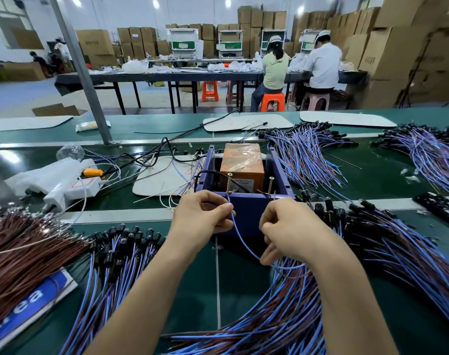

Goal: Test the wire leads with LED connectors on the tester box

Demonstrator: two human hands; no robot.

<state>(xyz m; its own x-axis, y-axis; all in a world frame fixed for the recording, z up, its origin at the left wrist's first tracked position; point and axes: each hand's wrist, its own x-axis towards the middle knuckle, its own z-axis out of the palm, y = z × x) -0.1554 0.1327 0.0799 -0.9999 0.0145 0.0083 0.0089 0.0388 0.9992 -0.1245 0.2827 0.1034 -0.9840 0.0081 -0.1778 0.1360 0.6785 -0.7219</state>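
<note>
Wire-lead bundle [269,316], blue and brown strands, fans across the green counter [205,290] at bottom centre-right, passing under the right forearm; left hand [202,216] has fingers curled, thumb and forefinger pinching the upper end of one blue wire lead [240,239] just in front of the tester box [246,211]; lead's tip runs up to the left screw [229,183] standing upright at the box's near edge; right hand [282,231] also curled, same lead loops down from the left hand and is gripped in its lower fingers; cannot tell if its thumb and forefinger pinch a second strand; right screw [270,184] stands upright just above that hand; tester box is a purple open-topped tray, centre of the counter, touching neither pile; orange block [242,162] wrapped in clear tape sits inside it; leads with black LED connectors [121,242] heaped left of the arms; brown wire bundle [26,247] further left, lying over a blue-and-white card [31,301]; another connector pile [397,247] to the right; more blue leads [302,149] beyond the box; white power strip [72,188] left of the box, near a white pad [164,178]; two people seated on stools at a far table, backs to camera.
</note>
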